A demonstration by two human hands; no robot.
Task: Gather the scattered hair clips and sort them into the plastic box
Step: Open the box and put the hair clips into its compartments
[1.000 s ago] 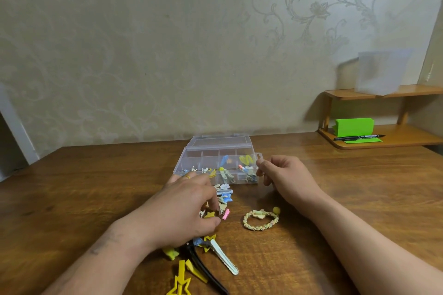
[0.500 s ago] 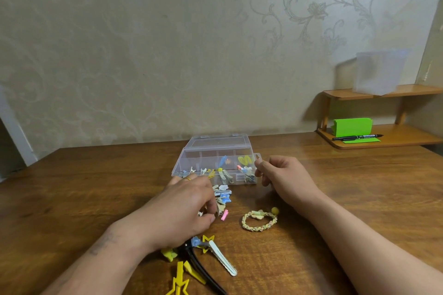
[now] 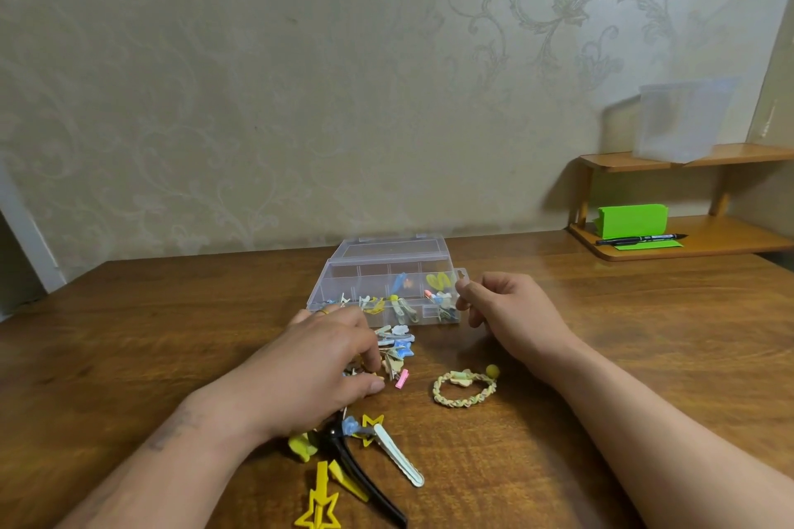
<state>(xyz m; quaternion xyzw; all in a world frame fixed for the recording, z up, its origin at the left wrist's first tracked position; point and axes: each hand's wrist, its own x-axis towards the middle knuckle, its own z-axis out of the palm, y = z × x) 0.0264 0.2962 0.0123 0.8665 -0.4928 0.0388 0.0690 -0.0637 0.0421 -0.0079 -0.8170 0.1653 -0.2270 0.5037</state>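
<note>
The clear plastic box (image 3: 378,271) lies open on the table, its lid folded back, with several small coloured clips in its front compartments. A heap of small hair clips (image 3: 397,350) lies just in front of it. My left hand (image 3: 313,374) rests on the left side of that heap, with thumb and fingertips pinched on a small clip that is mostly hidden. My right hand (image 3: 507,314) is curled at the box's right end, thumb and forefinger on its edge. Larger clips lie nearer me: a white one (image 3: 399,460), a black one (image 3: 361,481) and yellow star ones (image 3: 320,507).
A braided yellow hair tie (image 3: 464,389) lies to the right of the heap. A wooden two-tier shelf (image 3: 696,245) at the far right holds a green block, a black pen and a translucent container (image 3: 679,120). The wall runs along the table's far edge.
My left hand's fingers have closed a little in the heap, and the small yellow star by its fingertips is no longer visible. My right hand stays at the box's right end.
</note>
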